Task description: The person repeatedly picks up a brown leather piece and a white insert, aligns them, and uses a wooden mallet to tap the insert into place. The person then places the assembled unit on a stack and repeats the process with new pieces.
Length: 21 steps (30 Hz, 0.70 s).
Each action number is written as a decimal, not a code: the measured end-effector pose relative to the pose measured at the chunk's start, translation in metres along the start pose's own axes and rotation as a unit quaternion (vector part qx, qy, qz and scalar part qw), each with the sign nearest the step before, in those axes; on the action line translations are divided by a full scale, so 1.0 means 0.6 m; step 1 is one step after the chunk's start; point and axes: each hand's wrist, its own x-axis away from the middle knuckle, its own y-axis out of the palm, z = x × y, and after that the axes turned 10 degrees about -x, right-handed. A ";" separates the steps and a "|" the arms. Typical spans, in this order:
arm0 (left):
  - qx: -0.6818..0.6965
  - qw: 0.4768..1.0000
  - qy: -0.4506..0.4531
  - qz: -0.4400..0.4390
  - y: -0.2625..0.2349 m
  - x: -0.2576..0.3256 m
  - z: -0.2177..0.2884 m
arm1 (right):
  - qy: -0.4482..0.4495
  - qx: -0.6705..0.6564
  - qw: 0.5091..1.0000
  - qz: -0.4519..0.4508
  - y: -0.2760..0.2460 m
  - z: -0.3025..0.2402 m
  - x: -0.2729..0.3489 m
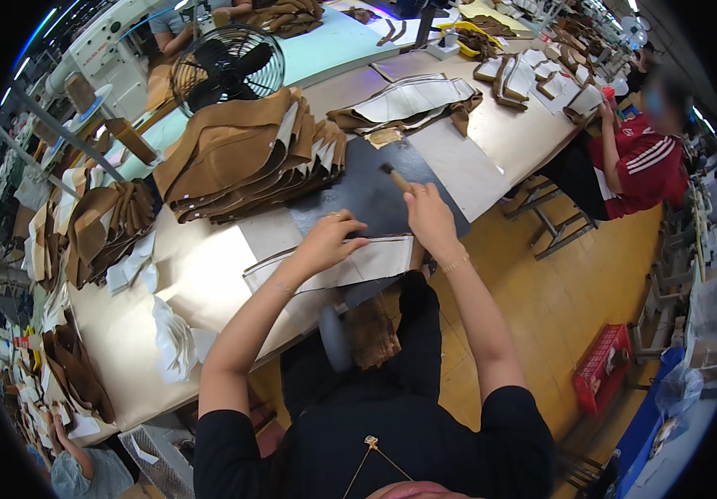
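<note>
My right hand is closed round the handle of a short wooden-handled tool, its dark tip pointing away from me. Too little of that tip shows to tell a brush from a hammer. My left hand has bent fingers at the far edge of a long white-backed leather piece, holding it at the near side of the table. A thin brown strip runs along the edge of the piece. Beyond both hands lies a dark flat board. Below the table edge, a brown, blurred round object hangs before my lap.
A tall stack of brown leather pieces stands beyond my left hand, with a black fan behind it. Other white-backed pieces lie farther off. A co-worker in a red shirt sits at the right. A red crate stands on the floor.
</note>
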 end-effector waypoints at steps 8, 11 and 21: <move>0.121 0.982 -0.046 -0.141 0.073 -0.121 0.041 | 0.067 -0.131 0.989 -0.008 -0.121 0.022 0.181; 0.107 0.987 -0.046 -0.107 0.089 -0.159 0.053 | 0.066 -0.093 0.993 0.032 -0.115 0.034 0.186; -0.002 1.000 -0.020 -0.013 0.110 -0.160 0.076 | 0.071 0.048 0.996 0.017 -0.086 0.072 0.147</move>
